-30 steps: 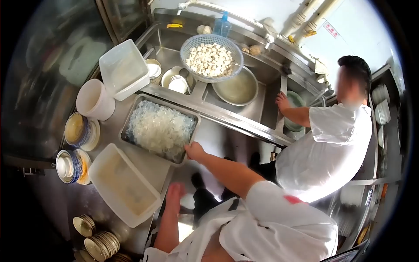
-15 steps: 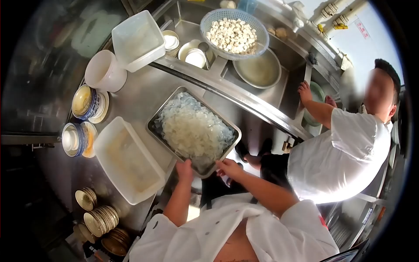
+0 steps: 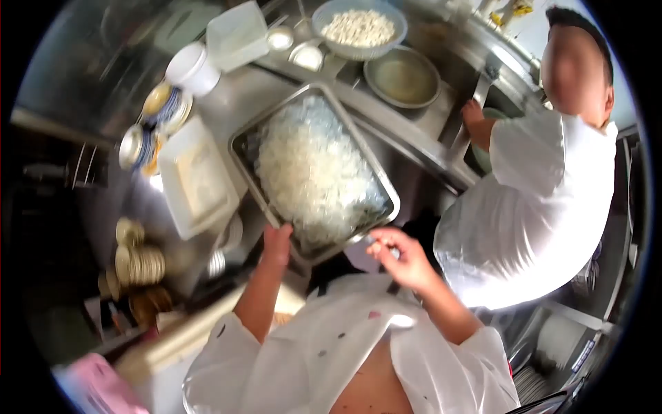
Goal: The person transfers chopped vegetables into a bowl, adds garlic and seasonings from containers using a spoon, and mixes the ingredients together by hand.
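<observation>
Our L hand (image 3: 278, 241) has the near L edge of the metal tray (image 3: 243, 155), fingers closed at the rim. Our R hand (image 3: 403, 259) is at the tray's near R corner, fingers curled w/ a narrow gap to the thumb; we can't tell if they grip the rim. The tray sits tilted across our view, in front of our torso, heaped w/ pale translucent pieces (image 3: 314, 169); can't tell if the counter (image 3: 252, 93) bears any of its wt. Just L of the tray is a rectangular white bin (image 3: 200, 181) w/ residue on its bottom. Past the bin, further L, are blue-patterned bowls (image 3: 160, 103), w/ a white bucket (image 3: 193, 70) and a clear tub (image 3: 238, 34) beyond, up-L of the tray. Stacked bowls (image 3: 141, 265) are down-L of it, blurred. Beyond the tray's far side is the sink (image 3: 448, 96), w/ a blue colander (image 3: 358, 50) of white cubes (image 3: 358, 27) partly over a metal basin (image 3: 402, 77). R of the tray, a co-worker (image 3: 527, 207) in white stands w/ one hand (image 3: 477, 124) at the sink's divider.
</observation>
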Available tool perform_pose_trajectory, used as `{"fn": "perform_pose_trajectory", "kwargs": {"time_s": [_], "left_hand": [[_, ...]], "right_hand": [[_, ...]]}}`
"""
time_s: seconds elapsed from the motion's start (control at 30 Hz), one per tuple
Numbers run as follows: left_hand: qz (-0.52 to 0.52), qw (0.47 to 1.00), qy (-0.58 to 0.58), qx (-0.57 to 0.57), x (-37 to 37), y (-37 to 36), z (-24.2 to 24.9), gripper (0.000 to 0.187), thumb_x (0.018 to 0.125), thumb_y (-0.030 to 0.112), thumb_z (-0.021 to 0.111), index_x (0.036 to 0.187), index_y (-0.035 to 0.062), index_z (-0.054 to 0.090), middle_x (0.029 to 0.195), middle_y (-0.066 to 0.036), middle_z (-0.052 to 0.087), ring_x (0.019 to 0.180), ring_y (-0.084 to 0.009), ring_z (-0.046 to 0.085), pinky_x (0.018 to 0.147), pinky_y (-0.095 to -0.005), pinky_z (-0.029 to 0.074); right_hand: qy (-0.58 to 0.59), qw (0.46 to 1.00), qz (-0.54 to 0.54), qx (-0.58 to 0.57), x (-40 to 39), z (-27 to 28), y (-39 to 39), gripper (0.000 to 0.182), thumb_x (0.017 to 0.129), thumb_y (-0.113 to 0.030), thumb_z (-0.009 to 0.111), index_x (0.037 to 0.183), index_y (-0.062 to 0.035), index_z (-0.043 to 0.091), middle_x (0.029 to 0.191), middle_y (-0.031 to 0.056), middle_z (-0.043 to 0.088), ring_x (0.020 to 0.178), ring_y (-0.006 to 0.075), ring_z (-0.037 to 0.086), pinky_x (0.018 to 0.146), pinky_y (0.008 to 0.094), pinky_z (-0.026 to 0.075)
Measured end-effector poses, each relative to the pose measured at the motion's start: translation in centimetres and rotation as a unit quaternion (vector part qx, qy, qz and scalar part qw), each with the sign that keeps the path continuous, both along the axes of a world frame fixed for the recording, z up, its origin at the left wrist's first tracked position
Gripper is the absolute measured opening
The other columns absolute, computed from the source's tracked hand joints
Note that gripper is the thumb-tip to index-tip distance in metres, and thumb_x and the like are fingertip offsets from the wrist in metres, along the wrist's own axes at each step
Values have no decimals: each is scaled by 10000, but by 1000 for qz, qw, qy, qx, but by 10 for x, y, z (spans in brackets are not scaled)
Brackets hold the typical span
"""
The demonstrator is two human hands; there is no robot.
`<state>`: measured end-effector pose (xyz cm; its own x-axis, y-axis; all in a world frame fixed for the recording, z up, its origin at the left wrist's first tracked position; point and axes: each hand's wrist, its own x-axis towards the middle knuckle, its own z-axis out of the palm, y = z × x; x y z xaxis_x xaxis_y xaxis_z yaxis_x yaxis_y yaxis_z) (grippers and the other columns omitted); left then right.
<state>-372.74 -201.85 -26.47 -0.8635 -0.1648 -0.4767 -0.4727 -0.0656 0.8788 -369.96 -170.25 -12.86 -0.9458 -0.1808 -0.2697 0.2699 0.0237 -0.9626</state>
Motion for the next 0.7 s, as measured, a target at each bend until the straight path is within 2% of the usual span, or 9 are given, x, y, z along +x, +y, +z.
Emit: {"fn": "perform_pose_trajectory", "kwargs": {"time_s": [0.1, 0.17, 0.2, 0.27, 0.37, 0.47, 0.53, 0.67, 0.7], "left_hand": [[107, 993, -36, 34, 68, 71, 79, 372, 802, 33, 543, 1157, -42, 621, 1003, -93, 676, 879, -207, 644, 791, -347, 516], [124, 991, 51, 16, 128, 93, 51, 362, 794, 34, 544, 1138, -45, 625, 989, -99, 679, 870, -219, 652, 768, -354, 524], [163, 985, 45, 13, 150, 115, 59, 360, 792, 38, 545, 1133, -48, 626, 985, -103, 680, 876, -222, 654, 766, -355, 526], [195, 980, 2, 37, 204, 135, 70, 354, 791, 47, 552, 1123, -51, 625, 977, -109, 680, 884, -228, 654, 766, -354, 525], [221, 971, -47, 77, 266, 145, 48, 338, 790, 69, 574, 1106, -48, 612, 958, -124, 670, 876, -230, 641, 757, -347, 512], [238, 968, -75, 27, 324, 130, -15, 336, 784, 69, 592, 1102, -42, 602, 951, -119, 663, 861, -224, 633, 737, -350, 507], [241, 964, -37, 105, 350, 137, -13, 342, 779, 70, 605, 1102, -45, 615, 952, -120, 667, 865, -221, 633, 742, -351, 507], [161, 984, -6, 79, 379, 166, 73, 310, 814, 141, 602, 1093, 6, 601, 937, -87, 619, 824, -220, 596, 683, -367, 496], [154, 986, 3, 67, 389, 163, 66, 296, 809, 134, 601, 1074, 1, 614, 927, -86, 629, 808, -221, 605, 669, -364, 493]], "right_hand": [[140, 984, 86, 73, 36, -1, 28, 333, 929, -60, 673, 1247, 3, 598, 1010, 78, 701, 871, 137, 636, 805, 286, 527], [192, 959, 157, 137, 59, 19, 41, 445, 859, -106, 743, 1271, -19, 601, 1186, 155, 639, 990, 229, 645, 856, 330, 536], [297, 910, 189, 220, 70, 8, 46, 518, 843, -169, 754, 1319, -52, 586, 1345, 189, 537, 1207, 305, 559, 985, 382, 488], [296, 866, 292, 277, 96, 15, 44, 662, 815, -301, 778, 1398, -122, 522, 1483, 183, 413, 1391, 376, 378, 1098, 492, 391], [321, 778, 386, 379, 130, 15, 31, 820, 771, -372, 797, 1480, -167, 440, 1590, 190, 249, 1467, 434, 215, 1142, 590, 287], [289, 729, 438, 439, 165, 8, 16, 968, 713, -425, 827, 1530, -207, 356, 1630, 191, 156, 1489, 453, 154, 1129, 697, 215], [274, 724, 439, 457, 188, 8, 11, 1020, 690, -437, 842, 1544, -224, 327, 1638, 191, 131, 1499, 447, 132, 1133, 711, 185], [193, 737, 408, 504, 227, 34, 0, 998, 689, -442, 846, 1529, -236, 347, 1638, 184, 128, 1497, 435, 146, 1099, 727, 235], [217, 738, 379, 514, 236, 25, -3, 908, 713, -411, 825, 1493, -239, 393, 1620, 177, 171, 1478, 425, 190, 1077, 707, 281]]}}
